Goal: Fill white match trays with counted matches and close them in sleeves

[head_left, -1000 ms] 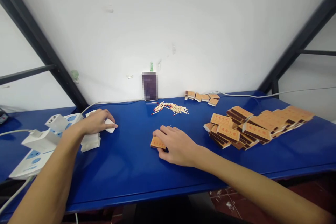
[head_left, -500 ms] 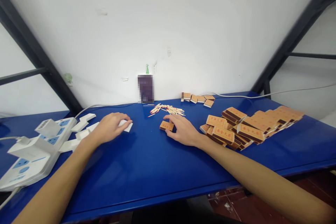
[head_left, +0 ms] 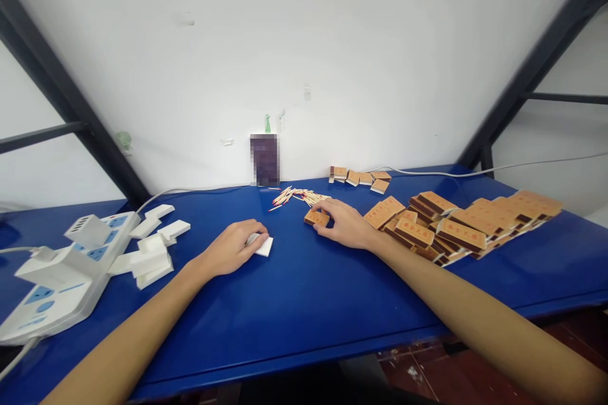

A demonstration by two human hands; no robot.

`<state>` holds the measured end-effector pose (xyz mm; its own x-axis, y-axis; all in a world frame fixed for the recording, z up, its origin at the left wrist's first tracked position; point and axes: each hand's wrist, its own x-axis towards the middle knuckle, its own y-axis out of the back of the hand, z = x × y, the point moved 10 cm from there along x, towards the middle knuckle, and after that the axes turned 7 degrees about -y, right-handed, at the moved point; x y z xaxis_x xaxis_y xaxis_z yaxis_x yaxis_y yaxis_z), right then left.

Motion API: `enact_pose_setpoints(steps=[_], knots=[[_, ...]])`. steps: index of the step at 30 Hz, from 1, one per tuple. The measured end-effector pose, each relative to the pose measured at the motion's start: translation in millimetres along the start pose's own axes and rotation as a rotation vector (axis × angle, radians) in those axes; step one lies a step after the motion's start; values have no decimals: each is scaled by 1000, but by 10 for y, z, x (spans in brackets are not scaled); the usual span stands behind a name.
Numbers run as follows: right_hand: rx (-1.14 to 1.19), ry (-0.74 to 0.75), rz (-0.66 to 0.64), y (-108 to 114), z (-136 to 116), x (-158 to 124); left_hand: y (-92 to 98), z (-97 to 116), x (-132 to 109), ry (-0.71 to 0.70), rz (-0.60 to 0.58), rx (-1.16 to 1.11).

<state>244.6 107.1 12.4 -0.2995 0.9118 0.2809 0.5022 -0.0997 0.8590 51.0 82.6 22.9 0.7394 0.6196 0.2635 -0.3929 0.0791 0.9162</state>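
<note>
My left hand (head_left: 240, 245) is closed on a small white matchbox tray (head_left: 264, 247), low over the blue table; the fingers hide part of it. To its right, my right hand (head_left: 346, 223) has thumb and fingers around the edge of an orange matchbox cover (head_left: 316, 218) with a dark striking side. Whether a tray sits inside that cover I cannot tell. Just behind it lies a loose pile of matches (head_left: 299, 195) with red tips. Further left, several white trays (head_left: 154, 253) lie in a heap.
Orange matchbox covers (head_left: 420, 228) are heaped at the right, close to my right forearm. Several matchboxes (head_left: 365, 179) stand along the wall. A white power strip (head_left: 90, 272) with plugs takes up the left. A blurred dark rectangle (head_left: 266, 160) leans at the wall.
My left hand has moved right and nearer to me with the white tray, away from the tray heap. My right hand has shifted slightly right and away from me with the matchbox cover.
</note>
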Motion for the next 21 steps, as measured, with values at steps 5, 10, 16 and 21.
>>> enact_pose_setpoints(steps=[5, 10, 16, 21], knots=[[1, 9, 3, 10, 48, -13, -39, -7, -4, 9, -29, 68], [2, 85, -50, -53, -165, -112, 9, 9, 13, 35, 20, 187], [-37, 278, -150, -195, -725, -336, 35, 31, 32, 6, 95, 208], [-78, 370, -191, -225, -959, -366, 102, 66, 1, 3, 59, 179]])
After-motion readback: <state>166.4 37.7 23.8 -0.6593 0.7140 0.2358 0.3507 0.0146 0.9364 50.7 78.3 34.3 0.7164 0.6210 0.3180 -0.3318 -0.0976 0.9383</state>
